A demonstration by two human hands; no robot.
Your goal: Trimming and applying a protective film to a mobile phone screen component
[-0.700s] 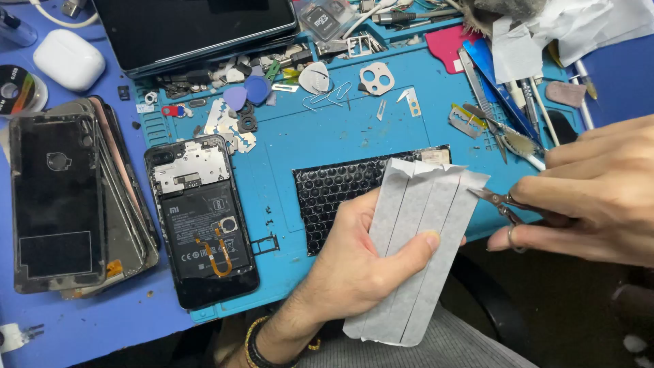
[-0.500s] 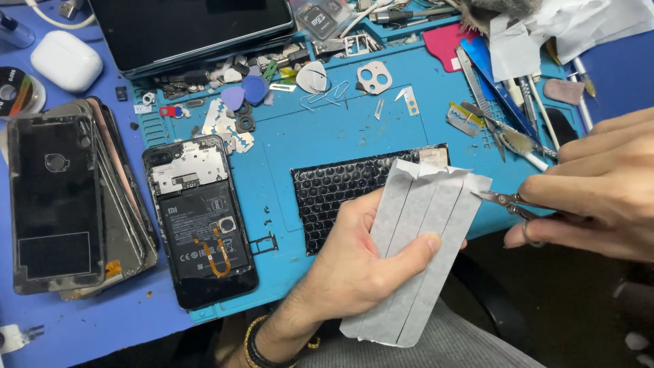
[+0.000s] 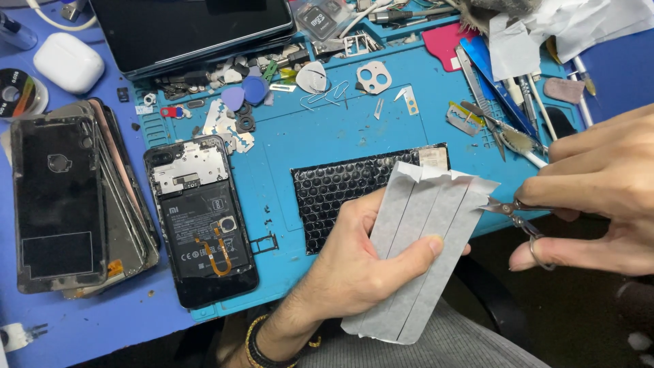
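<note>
My left hand (image 3: 354, 262) holds a stack of grey adhesive strips (image 3: 422, 245) upright over the table's front edge, thumb across their face. My right hand (image 3: 599, 194) grips small scissors (image 3: 514, 212), whose blades are at the upper right edge of the strips. Behind the strips lies a black bubble-wrap pouch (image 3: 340, 187) on the blue work mat (image 3: 327, 140). An opened phone (image 3: 201, 221) with its back off, battery and orange flex cable showing, lies on the mat's left part.
A pile of phone back covers (image 3: 61, 201) lies at the left. A white earbud case (image 3: 68, 63), a dark tablet (image 3: 197, 27), picks, screws, small parts and tweezers (image 3: 504, 129) crowd the mat's far side and right edge.
The scissors have drifted slightly lower along the strips' right edge. My left hand keeps the strips nearly still.
</note>
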